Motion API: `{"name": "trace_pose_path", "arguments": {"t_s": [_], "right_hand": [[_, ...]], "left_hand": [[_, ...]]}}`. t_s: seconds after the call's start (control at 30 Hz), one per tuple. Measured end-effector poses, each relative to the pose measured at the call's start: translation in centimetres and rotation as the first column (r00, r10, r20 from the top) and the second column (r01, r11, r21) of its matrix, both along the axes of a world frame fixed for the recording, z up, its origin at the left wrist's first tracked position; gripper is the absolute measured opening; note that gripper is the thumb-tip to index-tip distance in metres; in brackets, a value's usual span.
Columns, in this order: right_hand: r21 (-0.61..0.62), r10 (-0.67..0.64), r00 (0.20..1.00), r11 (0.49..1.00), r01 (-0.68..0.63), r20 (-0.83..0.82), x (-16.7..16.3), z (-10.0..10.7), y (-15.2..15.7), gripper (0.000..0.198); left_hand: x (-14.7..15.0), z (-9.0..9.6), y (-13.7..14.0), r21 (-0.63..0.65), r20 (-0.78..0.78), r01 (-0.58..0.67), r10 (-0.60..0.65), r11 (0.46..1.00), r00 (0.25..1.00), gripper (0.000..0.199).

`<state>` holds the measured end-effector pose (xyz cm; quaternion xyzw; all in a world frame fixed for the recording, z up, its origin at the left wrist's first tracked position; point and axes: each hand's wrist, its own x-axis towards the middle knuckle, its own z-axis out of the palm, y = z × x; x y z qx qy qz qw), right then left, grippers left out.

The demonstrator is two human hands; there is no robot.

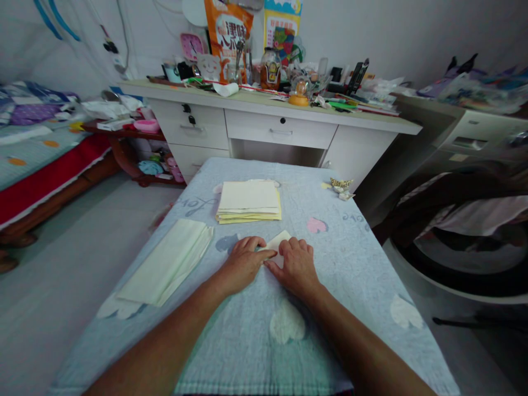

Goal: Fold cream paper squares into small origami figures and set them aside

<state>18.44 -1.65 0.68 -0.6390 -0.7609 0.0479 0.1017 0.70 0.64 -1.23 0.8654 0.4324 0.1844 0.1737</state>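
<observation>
A small piece of pale paper (281, 237), apparently folded, lies on the cloth-covered table between my hands. My left hand (246, 265) holds its left side, with the thumb stretched across toward the middle and the other fingers curled. My right hand (297, 268) grips the right side, fingers bent and thumb pressed down near the left thumb. Both hands cover much of the paper, so its full shape is hidden. Beyond them sits a stack of cream and yellow paper sheets (248, 198). To the left lies a pile of longer pale green-white sheets (167, 263).
Small folded paper pieces (342, 187) lie at the table's far right corner. Past the light blue tablecloth (355, 269) stands a white desk (256, 124) crowded with a jar (270, 69), bags and other items. A bed is at left, a washing machine (466, 220) at right.
</observation>
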Motion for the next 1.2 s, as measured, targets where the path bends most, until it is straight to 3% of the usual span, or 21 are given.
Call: {"name": "trace_pose_path", "arguments": {"t_s": [0.67, 1.2], "right_hand": [[-0.215, 0.142, 0.977, 0.961, -0.176, -0.161, 3.0, 1.1, 0.8, 0.025], [-0.278, 0.249, 0.932, 0.906, -0.32, -0.262, 4.7, 1.9, 1.2, 0.036]], "left_hand": [[-0.6, -0.3, 0.3, -0.032, -0.028, 0.031, -0.032, 0.999, 0.999, 0.045], [-1.0, -0.2, 0.6, -0.065, -0.021, 0.067, -0.068, 0.996, 0.997, 0.044]]}}
